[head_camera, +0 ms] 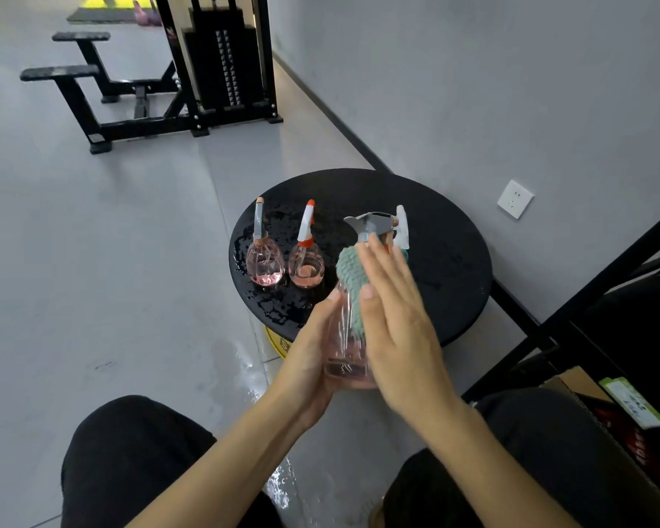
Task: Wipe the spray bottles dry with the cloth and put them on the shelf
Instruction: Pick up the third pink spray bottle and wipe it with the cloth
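My left hand [308, 360] grips the base of a clear pink spray bottle [343, 348] with a grey trigger head, held above the near edge of the round black table [446, 257]. With straight fingers, my right hand [393, 318] presses a teal cloth [353, 274] flat against the bottle's side. Two more pink bottles stand on the wet table: one with a grey nozzle [264, 257] at the left, one with a white and orange nozzle [306, 257] beside it. A further white trigger head [401, 228] shows behind the held bottle; its body is hidden.
A black metal shelf frame [587, 299] stands at the right with a cardboard box [602, 409] low in it. Water lies on the grey floor [244, 371] by my knees. A black gym machine [206, 70] stands far back. A wall socket [515, 199] is at the right.
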The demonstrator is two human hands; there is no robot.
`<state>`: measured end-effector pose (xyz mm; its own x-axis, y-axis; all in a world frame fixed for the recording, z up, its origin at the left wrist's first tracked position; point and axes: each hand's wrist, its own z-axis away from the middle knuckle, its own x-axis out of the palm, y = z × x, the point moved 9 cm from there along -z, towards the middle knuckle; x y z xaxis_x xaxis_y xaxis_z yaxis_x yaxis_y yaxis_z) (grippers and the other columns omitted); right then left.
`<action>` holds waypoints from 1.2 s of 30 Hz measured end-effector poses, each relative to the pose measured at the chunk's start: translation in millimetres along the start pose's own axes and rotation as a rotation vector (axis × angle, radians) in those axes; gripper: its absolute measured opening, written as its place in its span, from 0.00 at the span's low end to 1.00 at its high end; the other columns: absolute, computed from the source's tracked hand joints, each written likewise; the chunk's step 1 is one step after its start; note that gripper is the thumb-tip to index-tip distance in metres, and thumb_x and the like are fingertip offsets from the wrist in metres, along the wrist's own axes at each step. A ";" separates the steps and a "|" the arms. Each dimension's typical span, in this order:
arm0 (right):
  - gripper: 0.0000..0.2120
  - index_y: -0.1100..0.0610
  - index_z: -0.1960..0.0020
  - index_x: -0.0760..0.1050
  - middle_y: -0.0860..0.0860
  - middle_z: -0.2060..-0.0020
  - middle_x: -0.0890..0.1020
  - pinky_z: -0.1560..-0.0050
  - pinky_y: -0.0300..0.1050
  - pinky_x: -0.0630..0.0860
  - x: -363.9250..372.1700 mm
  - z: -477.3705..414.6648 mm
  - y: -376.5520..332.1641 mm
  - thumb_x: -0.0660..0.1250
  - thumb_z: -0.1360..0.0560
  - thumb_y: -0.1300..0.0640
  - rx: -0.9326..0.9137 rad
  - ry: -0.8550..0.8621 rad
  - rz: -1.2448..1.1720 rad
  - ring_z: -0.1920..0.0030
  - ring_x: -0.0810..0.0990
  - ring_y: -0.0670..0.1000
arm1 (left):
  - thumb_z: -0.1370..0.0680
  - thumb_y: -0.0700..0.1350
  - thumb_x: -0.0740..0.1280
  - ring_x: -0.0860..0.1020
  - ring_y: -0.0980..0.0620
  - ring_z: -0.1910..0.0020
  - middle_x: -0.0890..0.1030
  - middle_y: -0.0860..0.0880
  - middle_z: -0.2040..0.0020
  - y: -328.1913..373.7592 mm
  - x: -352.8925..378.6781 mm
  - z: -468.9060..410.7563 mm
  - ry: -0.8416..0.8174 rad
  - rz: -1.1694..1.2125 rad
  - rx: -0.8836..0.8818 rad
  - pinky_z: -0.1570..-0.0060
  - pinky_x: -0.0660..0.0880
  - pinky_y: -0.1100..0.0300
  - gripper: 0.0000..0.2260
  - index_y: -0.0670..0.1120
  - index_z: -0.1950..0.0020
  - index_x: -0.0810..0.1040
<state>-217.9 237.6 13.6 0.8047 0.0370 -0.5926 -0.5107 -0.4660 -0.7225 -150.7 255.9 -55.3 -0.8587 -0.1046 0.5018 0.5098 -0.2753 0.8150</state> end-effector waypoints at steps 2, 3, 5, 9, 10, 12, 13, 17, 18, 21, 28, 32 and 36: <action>0.25 0.49 0.22 0.56 0.38 0.23 0.54 0.28 0.28 0.43 -1.2 -9.7 4.1 0.45 0.18 0.46 0.037 -0.012 -0.004 0.23 0.45 0.38 | 0.22 0.58 0.58 0.83 0.54 0.66 0.84 0.51 0.60 -1.8 1.2 1.4 0.002 0.025 -0.015 0.71 0.78 0.56 0.16 0.52 0.47 0.82; 0.25 0.49 0.22 0.56 0.38 0.23 0.54 0.27 0.30 0.43 -0.3 -9.0 1.7 0.45 0.18 0.46 0.020 -0.013 0.009 0.23 0.45 0.39 | 0.21 0.57 0.57 0.83 0.54 0.66 0.84 0.51 0.60 -1.4 -0.1 1.3 0.007 0.030 -0.013 0.72 0.78 0.56 0.16 0.52 0.48 0.81; 0.25 0.49 0.22 0.55 0.39 0.23 0.53 0.23 0.40 0.47 3.2 1.5 -5.8 0.44 0.18 0.47 -0.035 -0.010 0.043 0.23 0.44 0.40 | 0.20 0.56 0.56 0.82 0.56 0.66 0.84 0.52 0.61 1.0 -3.8 -1.1 0.020 0.025 -0.002 0.72 0.77 0.58 0.16 0.53 0.49 0.82; 0.24 0.47 0.22 0.51 0.37 0.22 0.49 0.25 0.56 0.52 14.2 39.2 -16.8 0.44 0.17 0.51 -0.091 -0.034 0.141 0.22 0.43 0.44 | 0.23 0.56 0.59 0.82 0.56 0.66 0.85 0.51 0.62 10.1 -10.9 -2.8 0.047 0.038 0.042 0.69 0.77 0.64 0.18 0.51 0.58 0.86; 0.24 0.47 0.21 0.51 0.37 0.22 0.49 0.25 0.57 0.53 15.4 45.2 -18.4 0.44 0.17 0.52 -0.106 -0.030 0.170 0.22 0.43 0.45 | 0.24 0.58 0.59 0.82 0.57 0.66 0.85 0.51 0.63 11.3 -9.8 -2.1 0.047 0.031 0.042 0.69 0.77 0.65 0.19 0.50 0.60 0.86; 0.24 0.47 0.22 0.51 0.37 0.23 0.49 0.25 0.58 0.53 14.4 42.8 -17.4 0.45 0.17 0.51 -0.109 -0.027 0.169 0.22 0.43 0.45 | 0.22 0.57 0.57 0.81 0.58 0.69 0.83 0.52 0.66 8.5 -5.8 -1.7 0.023 0.030 0.030 0.72 0.75 0.67 0.20 0.49 0.60 0.84; 0.24 0.46 0.22 0.52 0.37 0.23 0.50 0.25 0.58 0.52 12.6 35.8 -15.7 0.44 0.17 0.51 -0.096 -0.027 0.141 0.22 0.43 0.44 | 0.20 0.55 0.56 0.81 0.58 0.70 0.83 0.52 0.66 7.0 -3.3 -1.2 0.013 0.032 0.021 0.73 0.74 0.67 0.20 0.50 0.60 0.83; 0.26 0.49 0.23 0.57 0.38 0.23 0.55 0.23 0.46 0.49 -3.0 0.6 -3.9 0.44 0.19 0.46 -0.014 0.013 -0.018 0.23 0.45 0.40 | 0.20 0.56 0.55 0.82 0.55 0.66 0.84 0.52 0.59 -0.3 0.6 1.0 0.002 0.044 -0.003 0.71 0.78 0.56 0.17 0.55 0.52 0.83; 0.26 0.49 0.23 0.57 0.38 0.23 0.55 0.23 0.43 0.48 -4.8 -3.6 -2.7 0.44 0.19 0.45 -0.005 0.016 -0.028 0.23 0.45 0.40 | 0.20 0.56 0.55 0.83 0.54 0.65 0.85 0.52 0.58 -0.4 1.3 1.5 -0.004 0.065 -0.004 0.72 0.78 0.55 0.17 0.55 0.52 0.84; 0.25 0.50 0.23 0.57 0.39 0.23 0.54 0.23 0.42 0.48 -2.1 5.0 -10.9 0.45 0.18 0.47 -0.055 0.010 0.001 0.22 0.45 0.42 | 0.20 0.56 0.56 0.82 0.55 0.69 0.84 0.53 0.63 0.6 -0.7 0.4 0.000 0.112 0.012 0.73 0.78 0.58 0.20 0.55 0.59 0.85; 0.27 0.50 0.21 0.49 0.40 0.22 0.48 0.23 0.52 0.52 9.1 49.0 -18.6 0.49 0.18 0.48 -0.124 -0.037 0.113 0.22 0.44 0.47 | 0.21 0.56 0.58 0.83 0.52 0.61 0.84 0.47 0.58 1.4 -12.2 -3.5 0.046 0.141 0.008 0.63 0.80 0.62 0.19 0.47 0.53 0.84; 0.24 0.49 0.22 0.55 0.38 0.23 0.53 0.24 0.42 0.47 -0.1 17.7 -7.4 0.47 0.18 0.49 -0.063 -0.017 0.013 0.23 0.45 0.41 | 0.20 0.58 0.56 0.82 0.54 0.65 0.83 0.50 0.60 -9.3 -7.8 -2.0 0.020 0.068 -0.027 0.71 0.78 0.58 0.19 0.53 0.55 0.84; 0.25 0.49 0.23 0.58 0.33 0.25 0.53 0.27 0.30 0.43 -5.0 0.2 1.6 0.47 0.19 0.47 0.010 -0.024 -0.019 0.24 0.45 0.36 | 0.21 0.59 0.56 0.83 0.53 0.65 0.85 0.49 0.60 -14.2 -4.3 -1.6 -0.005 0.070 -0.044 0.70 0.79 0.54 0.19 0.53 0.54 0.84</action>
<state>-222.8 236.9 15.3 0.8066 0.0674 -0.5872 -0.4984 -0.4564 -0.7371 -154.3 258.7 -69.5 -0.8205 -0.1200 0.5590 0.5659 -0.3097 0.7641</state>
